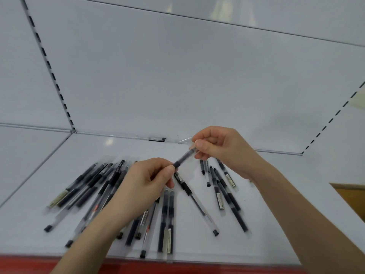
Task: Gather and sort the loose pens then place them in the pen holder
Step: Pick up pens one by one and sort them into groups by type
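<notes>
Both my hands hold one black pen with a clear barrel [184,156] above the white shelf [276,194]. My left hand [147,180] pinches its lower dark end, and my right hand [219,149] pinches its upper clear end. Under them lie several loose pens: a fanned pile on the left [94,186], a pair lying side by side at the middle front [166,218], one lone pen [195,200], and a group on the right [223,186]. No pen holder is in view.
The shelf has a white back panel [177,86] with slotted uprights at the left [47,62] and right [335,113]. A red strip [29,264] runs along the shelf's front edge. A brown surface [353,196] shows at the right edge.
</notes>
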Demonstrator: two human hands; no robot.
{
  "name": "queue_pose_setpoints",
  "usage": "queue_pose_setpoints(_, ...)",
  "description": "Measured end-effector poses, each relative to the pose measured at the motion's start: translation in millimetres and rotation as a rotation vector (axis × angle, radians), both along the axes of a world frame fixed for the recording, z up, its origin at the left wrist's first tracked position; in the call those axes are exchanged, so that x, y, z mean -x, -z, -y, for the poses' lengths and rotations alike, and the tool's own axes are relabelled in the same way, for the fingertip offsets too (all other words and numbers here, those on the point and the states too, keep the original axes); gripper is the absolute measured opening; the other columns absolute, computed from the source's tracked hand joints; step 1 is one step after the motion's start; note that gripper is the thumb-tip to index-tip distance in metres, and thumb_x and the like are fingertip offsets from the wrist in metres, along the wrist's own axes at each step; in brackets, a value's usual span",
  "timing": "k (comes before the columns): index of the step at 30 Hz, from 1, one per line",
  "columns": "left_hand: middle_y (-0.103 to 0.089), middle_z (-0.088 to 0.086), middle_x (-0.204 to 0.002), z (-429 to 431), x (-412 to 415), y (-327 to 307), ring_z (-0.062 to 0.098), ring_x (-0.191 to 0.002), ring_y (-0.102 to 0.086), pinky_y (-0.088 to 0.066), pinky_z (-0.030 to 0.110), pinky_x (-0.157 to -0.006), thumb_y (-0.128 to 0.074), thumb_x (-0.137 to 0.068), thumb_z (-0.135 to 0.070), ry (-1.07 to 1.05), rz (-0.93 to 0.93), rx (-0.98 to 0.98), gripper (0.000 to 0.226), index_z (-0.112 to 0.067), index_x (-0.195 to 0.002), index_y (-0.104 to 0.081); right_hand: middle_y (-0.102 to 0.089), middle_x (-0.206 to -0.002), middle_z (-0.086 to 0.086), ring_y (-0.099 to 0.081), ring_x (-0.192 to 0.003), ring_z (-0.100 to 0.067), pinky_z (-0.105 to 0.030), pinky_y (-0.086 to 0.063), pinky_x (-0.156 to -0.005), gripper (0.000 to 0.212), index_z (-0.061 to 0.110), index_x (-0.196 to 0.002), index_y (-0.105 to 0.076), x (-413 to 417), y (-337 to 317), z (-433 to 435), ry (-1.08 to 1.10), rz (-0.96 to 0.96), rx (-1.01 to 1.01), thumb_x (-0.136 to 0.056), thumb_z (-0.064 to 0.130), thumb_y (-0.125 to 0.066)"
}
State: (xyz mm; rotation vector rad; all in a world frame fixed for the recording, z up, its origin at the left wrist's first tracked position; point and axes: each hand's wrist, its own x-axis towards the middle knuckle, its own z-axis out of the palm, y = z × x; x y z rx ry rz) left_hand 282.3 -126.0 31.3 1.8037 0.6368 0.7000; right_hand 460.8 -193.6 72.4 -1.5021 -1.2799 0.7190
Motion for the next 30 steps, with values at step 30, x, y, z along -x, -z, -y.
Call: queue_pose_setpoints(30, -0.062, 0.003, -0.095, -37.3, -50.1, 5.8, 0.021, -0.090, -0.054, -0.042, 0.030, -0.078, -0.051, -0.089, -0.027, -0.119, -0.539, -0.606, 0.017, -0.013, -0.093, -0.060, -0.054, -0.063, -0.011, -0.050, -0.057, -0.019, -0.021, -0.045, -0.054, 0.020, -0.008, -0.082, -0.061, -52.2, 44.3, -3.0, 0.384, 0.315, 0.413, -0.082, 0.013, -0.058)
